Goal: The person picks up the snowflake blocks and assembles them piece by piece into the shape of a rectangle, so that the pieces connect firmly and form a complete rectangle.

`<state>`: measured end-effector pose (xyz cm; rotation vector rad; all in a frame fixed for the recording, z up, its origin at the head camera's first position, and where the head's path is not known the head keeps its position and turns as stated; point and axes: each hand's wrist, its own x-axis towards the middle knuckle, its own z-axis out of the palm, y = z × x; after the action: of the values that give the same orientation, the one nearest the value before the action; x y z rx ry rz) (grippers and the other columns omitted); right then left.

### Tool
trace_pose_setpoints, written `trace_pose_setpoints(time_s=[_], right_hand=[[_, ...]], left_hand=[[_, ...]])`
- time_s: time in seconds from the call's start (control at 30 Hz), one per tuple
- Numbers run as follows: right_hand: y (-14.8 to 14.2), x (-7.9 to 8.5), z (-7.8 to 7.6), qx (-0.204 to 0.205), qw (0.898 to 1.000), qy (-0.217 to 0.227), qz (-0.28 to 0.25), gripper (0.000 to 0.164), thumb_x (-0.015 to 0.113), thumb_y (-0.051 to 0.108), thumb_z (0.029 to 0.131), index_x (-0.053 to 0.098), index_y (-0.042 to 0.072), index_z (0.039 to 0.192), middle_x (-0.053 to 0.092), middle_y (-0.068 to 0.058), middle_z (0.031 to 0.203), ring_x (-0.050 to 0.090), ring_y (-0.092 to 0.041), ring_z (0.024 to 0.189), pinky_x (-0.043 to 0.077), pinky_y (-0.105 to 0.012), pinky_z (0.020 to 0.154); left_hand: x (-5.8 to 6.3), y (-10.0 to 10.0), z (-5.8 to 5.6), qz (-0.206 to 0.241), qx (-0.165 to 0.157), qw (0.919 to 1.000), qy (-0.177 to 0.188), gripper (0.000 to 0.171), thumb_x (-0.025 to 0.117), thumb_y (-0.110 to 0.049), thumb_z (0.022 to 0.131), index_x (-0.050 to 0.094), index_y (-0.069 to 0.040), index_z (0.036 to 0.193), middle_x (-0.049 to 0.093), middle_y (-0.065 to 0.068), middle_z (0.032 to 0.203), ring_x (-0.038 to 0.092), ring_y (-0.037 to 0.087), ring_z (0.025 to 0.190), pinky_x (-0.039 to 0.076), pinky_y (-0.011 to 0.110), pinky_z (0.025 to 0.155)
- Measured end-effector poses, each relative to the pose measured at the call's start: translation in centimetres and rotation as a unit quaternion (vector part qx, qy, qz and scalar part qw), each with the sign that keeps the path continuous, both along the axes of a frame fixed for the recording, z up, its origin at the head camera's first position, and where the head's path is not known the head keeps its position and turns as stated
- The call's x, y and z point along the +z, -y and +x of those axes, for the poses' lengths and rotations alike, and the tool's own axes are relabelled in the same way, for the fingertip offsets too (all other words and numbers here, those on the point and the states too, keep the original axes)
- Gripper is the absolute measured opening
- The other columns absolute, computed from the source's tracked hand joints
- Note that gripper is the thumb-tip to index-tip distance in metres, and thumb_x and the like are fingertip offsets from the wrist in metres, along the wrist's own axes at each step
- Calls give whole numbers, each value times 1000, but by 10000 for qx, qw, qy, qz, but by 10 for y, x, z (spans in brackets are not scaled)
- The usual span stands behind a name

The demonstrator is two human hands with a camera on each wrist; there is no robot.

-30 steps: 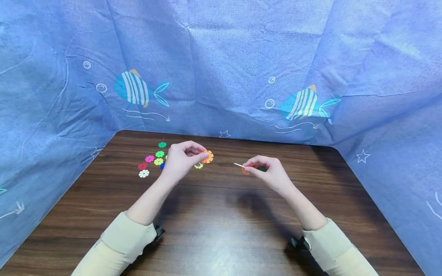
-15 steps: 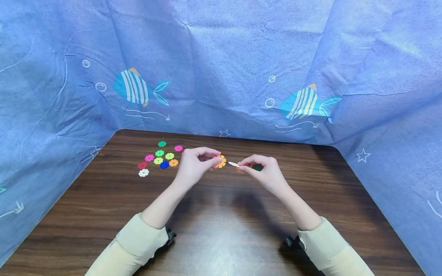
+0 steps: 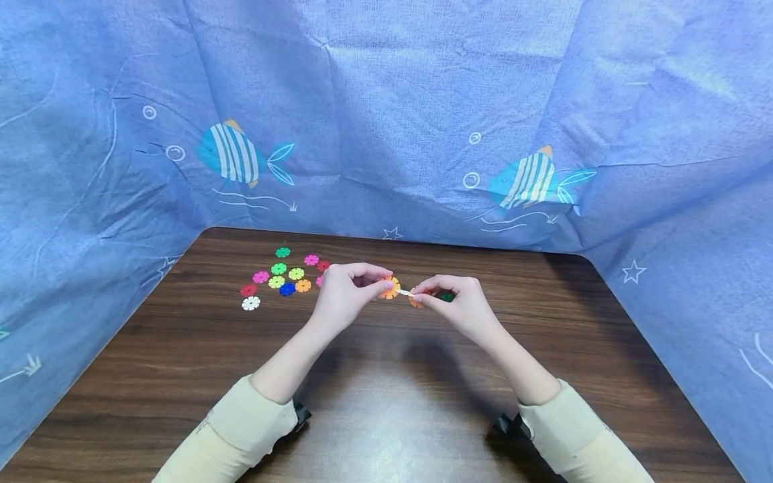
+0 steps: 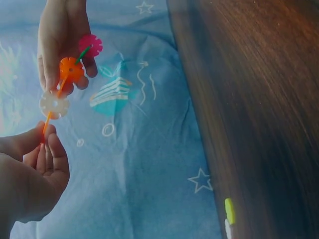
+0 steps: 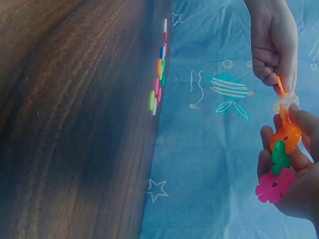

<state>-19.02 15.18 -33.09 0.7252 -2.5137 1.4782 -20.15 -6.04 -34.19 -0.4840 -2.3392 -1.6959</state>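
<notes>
Between thumb and fingers, my left hand (image 3: 344, 295) pinches a light-orange notched snowflake disc (image 3: 392, 288). My right hand (image 3: 465, 305) holds a short chain of interlocked snowflake discs. At the chain's near end is a white disc (image 4: 54, 105), seen edge-on in the head view. Behind it come an orange piece turned edge-on, an orange disc (image 5: 286, 137), a green disc (image 5: 281, 155) and a pink disc (image 5: 275, 184) at the far end. The left hand's disc meets the white disc's rim, both held up over the table. Right fingers partly cover the chain in the head view.
Several loose snowflake discs lie at the back left of the brown table (image 3: 386, 402), among them a white disc (image 3: 251, 304), a blue disc (image 3: 286, 289) and a green disc (image 3: 282, 252). A blue fish-print curtain (image 3: 386, 134) surrounds the table's back and sides.
My left hand has moved right with the orange disc, up to the white disc on the chain. The right hand has shifted slightly left, and the chain's white disc has tilted.
</notes>
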Motion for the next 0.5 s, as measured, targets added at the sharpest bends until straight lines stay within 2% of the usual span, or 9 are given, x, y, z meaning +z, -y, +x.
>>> trace_pose_setpoints(time_s=[0.1,0.27,0.5], right_hand=[[-4,-11,-7,-47,9998,144,-96,9,75,12,81,73,8,89,72,-6,79,67,-21,70,51,-22,56],[-6,-15,-8,-60,9998,92,-194,10,76,20,80,74,13,86,72,-2,77,66,-31,71,51,-23,56],[-6,-20,-5,-66,9999,-71,-143,8,76,21,80,75,15,85,71,3,74,65,-23,67,49,-24,56]], left_hand=[[1,-2,1,59,56,10000,-1,15,78,-21,78,76,-12,90,73,1,77,66,23,66,48,23,51],[0,-5,4,189,164,9997,15,13,79,-19,77,76,-11,87,73,1,76,65,21,63,47,21,49],[-6,-8,6,96,254,9994,-230,14,79,-16,77,76,-7,87,72,2,73,58,11,55,42,20,46]])
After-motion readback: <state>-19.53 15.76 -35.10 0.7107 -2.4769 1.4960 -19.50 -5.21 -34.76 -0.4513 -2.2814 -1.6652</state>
